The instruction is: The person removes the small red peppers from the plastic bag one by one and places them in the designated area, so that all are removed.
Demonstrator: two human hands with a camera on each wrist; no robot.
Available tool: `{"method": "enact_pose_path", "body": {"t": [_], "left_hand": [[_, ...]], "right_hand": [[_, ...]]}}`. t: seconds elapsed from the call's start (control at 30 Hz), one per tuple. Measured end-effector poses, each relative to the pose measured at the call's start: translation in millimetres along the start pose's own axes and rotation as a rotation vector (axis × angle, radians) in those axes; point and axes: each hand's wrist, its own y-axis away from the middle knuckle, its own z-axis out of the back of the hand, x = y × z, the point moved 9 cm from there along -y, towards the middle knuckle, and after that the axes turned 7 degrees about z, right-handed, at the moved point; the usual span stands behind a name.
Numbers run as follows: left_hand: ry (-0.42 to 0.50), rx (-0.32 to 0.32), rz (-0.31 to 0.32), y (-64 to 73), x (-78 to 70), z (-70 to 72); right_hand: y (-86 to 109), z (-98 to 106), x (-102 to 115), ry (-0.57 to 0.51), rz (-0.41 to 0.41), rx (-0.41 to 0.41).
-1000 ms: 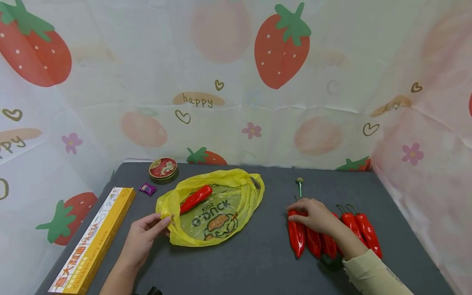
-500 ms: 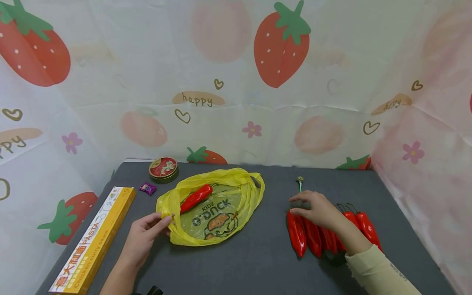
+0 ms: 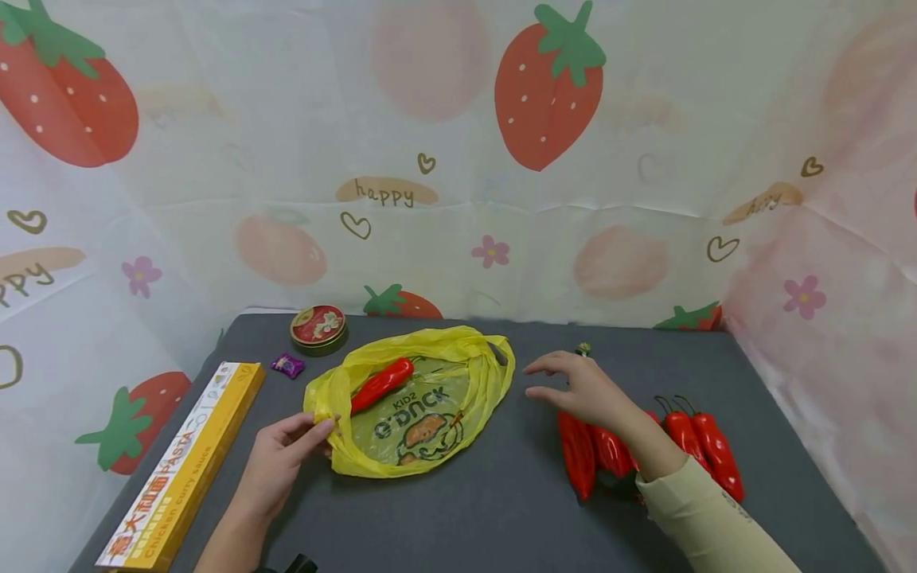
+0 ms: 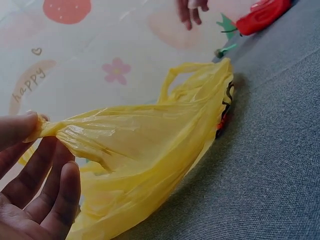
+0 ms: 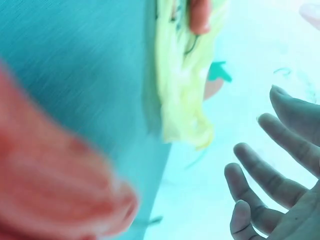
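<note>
My left hand (image 3: 282,461) pinches the left rim of a yellow plastic bag (image 3: 325,402) between thumb and fingers. In the left wrist view the gathered bag edge (image 4: 125,127) stretches away from those fingertips. Inside the bag's wide mouth lies one red chili pepper (image 3: 381,385), on the printed duck picture. My right hand (image 3: 591,390) is raised over the left end of a row of several red chili peppers (image 3: 576,458), thumb and fingers spread with nothing between them. Its forearm hides part of that row; two peppers (image 3: 709,446) show at the right end.
A yellow pasta box (image 3: 189,469) lies along the table's left side. Behind it are a purple wrapped candy (image 3: 288,366) and a round red tin (image 3: 318,330). A small green stem with a bud (image 3: 583,348) pokes out behind my right hand. Strawberry-print cloth (image 3: 458,159) hangs behind.
My right hand has lifted off the peppers and moved left toward the bag, its fingers spreading wider. The left hand and the bag hold still.
</note>
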Motion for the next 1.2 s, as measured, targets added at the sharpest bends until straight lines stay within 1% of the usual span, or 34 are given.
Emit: {"method": "enact_pose_path", "body": {"t": [0.13, 0.33, 0.63, 0.9, 1.1, 1.2], "left_hand": [[0.002, 0.000, 0.005, 0.3, 0.3, 0.0], [0.009, -0.013, 0.027, 0.1, 1.9, 1.5], [0.018, -0.004, 0.006, 0.0, 2.0, 2.3], [0.009, -0.004, 0.003, -0.7, 1.5, 1.9], [0.008, -0.007, 0.012, -0.7, 2.3, 2.1], [0.005, -0.011, 0.016, -0.5, 2.7, 2.9]], "right_hand": [[-14.2, -9, 15, -0.018, 0.019, 0.007], [-38.7, -25, 31, -0.025, 0.060, 0.021], [-73.1, -48, 54, -0.107, 0.099, 0.045], [-105.8, -75, 69, -0.210, 0.087, 0.104], [-126.9, -102, 72, -0.245, 0.073, 0.166], [-137.7, -116, 72, -0.256, 0.054, 0.181]]}}
